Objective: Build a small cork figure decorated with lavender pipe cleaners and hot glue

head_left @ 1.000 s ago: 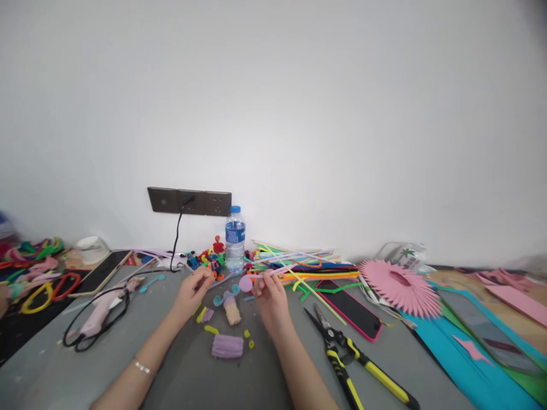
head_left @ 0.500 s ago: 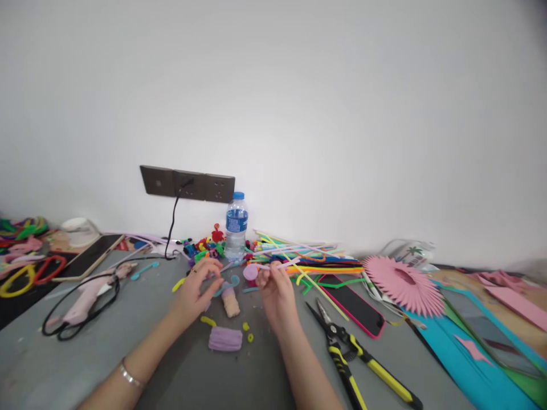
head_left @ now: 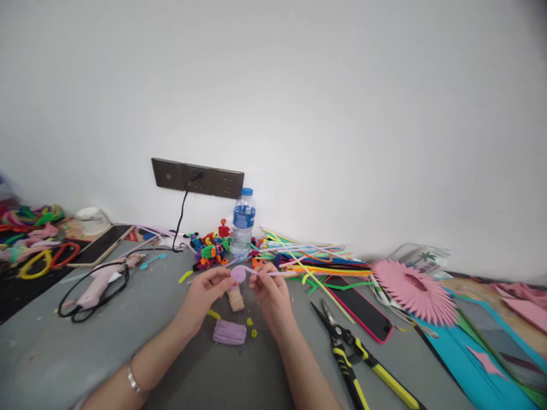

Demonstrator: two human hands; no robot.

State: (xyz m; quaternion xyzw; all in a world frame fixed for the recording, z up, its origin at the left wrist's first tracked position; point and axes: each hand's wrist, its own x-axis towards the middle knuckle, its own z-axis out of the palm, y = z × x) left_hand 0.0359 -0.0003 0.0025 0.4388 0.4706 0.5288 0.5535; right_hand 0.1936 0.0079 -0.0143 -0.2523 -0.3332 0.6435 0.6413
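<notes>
A light purple pipe cleaner, wound at one end into a flat spiral disc (head_left: pixel 238 275), is held between my two hands. My left hand (head_left: pixel 208 290) pinches the edge of the disc. With thumb and fingers my right hand (head_left: pixel 272 290) grips the straight part of the same pipe cleaner, whose tail (head_left: pixel 277 274) sticks out to the right. Partly hidden beneath the disc is a beige fuzzy piece (head_left: pixel 236 299). Nearer to me lie a purple fuzzy block (head_left: pixel 229 332), small yellow-green bits (head_left: pixel 254 333) and a yellow-green strip (head_left: pixel 213 314).
A water bottle (head_left: pixel 243 222) stands by the wall before a pile of colourful pipe cleaners (head_left: pixel 316 256). Yellow-black pliers (head_left: pixel 350 341) and a pink-edged phone (head_left: pixel 361 307) lie on the right. Leftward are a corded pink glue gun (head_left: pixel 98 285) and scissors (head_left: pixel 36 264).
My left hand has moved in from an open pose and now pinches the spiral disc. The disc has shifted slightly left, away from my right hand. The whole view has moved a little.
</notes>
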